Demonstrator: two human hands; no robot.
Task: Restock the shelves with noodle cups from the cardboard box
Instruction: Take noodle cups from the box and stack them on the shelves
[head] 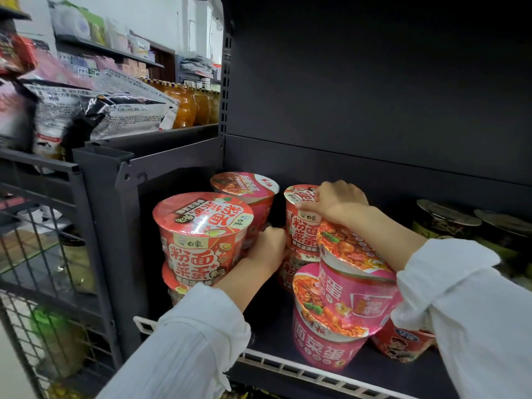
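Observation:
Red and pink noodle cups stand in two-high stacks on a dark shelf (270, 323). My left hand (267, 249) reaches in, its fingers curled against the right side of the front-left top red cup (201, 234). Over the lid rim of the middle top red cup (302, 226) my right hand (336, 203) grips from above. A pink cup (244, 188) stands behind, at the back left. In front, under my right forearm, a tilted pink cup (357, 286) leans on a lower pink cup (325, 344). The cardboard box is out of sight.
A small red cup (403, 341) sits beside the pink stack, partly behind my right sleeve. Dark-lidded cups (446, 217) fill the shelf's right end. A white rail (290, 367) edges the shelf front. Left stands a wire rack (37, 254) with snack bags (115, 110) and orange jars (187, 105).

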